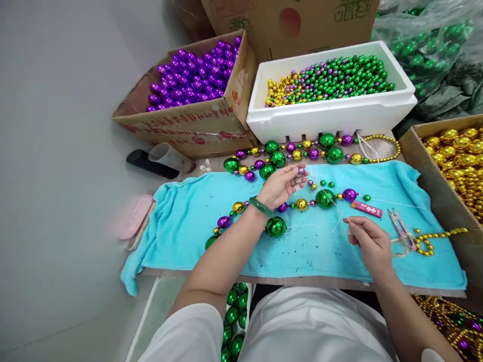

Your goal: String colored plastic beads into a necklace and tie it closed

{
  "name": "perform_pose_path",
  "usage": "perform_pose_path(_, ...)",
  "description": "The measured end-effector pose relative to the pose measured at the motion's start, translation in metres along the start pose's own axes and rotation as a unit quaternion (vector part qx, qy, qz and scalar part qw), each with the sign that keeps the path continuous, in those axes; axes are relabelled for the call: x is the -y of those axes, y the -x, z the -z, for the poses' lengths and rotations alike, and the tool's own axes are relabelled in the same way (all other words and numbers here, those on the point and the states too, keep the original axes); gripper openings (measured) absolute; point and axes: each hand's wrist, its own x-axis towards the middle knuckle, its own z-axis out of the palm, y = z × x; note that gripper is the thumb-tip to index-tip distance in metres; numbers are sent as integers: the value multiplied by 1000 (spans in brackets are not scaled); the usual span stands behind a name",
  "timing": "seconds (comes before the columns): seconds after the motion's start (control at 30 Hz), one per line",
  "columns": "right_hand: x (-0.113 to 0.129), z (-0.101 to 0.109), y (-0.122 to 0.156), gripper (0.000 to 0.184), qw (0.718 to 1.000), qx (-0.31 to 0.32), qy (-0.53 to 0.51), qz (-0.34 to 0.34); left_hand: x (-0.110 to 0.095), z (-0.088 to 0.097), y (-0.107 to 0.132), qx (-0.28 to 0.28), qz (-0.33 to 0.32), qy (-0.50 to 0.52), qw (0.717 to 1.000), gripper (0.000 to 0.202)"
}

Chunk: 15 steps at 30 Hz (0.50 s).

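Note:
My left hand (279, 185), with a green bangle on the wrist, pinches a small purple bead (301, 171) above a turquoise towel (320, 246). My right hand (369, 242) pinches the end of a thin clear thread (332, 201) that runs up to the left hand. A part-strung strand of green, gold and purple beads (302, 203) lies on the towel between and under the hands. A large green bead (275, 227) lies just below my left wrist.
A finished bead strand (309, 151) lies behind the towel. A cardboard box of purple beads (196, 75), a white foam box of mixed beads (332, 80) and a box of gold beads (456, 161) surround the work. Snips (400, 229), a pink lighter (367, 208) and a gold bead string (437, 236) lie on the right.

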Motion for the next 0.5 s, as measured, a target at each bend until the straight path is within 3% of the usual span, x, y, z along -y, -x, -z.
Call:
perform_pose_path(0.2,-4,-4,2,16,1000,20,18,5,-3,-1,11,-52,16,86,995,14)
perform_pose_path(0.5,0,-7,3,16,1000,8,15,-3,-1,-1,14,-36,23,115,992,17)
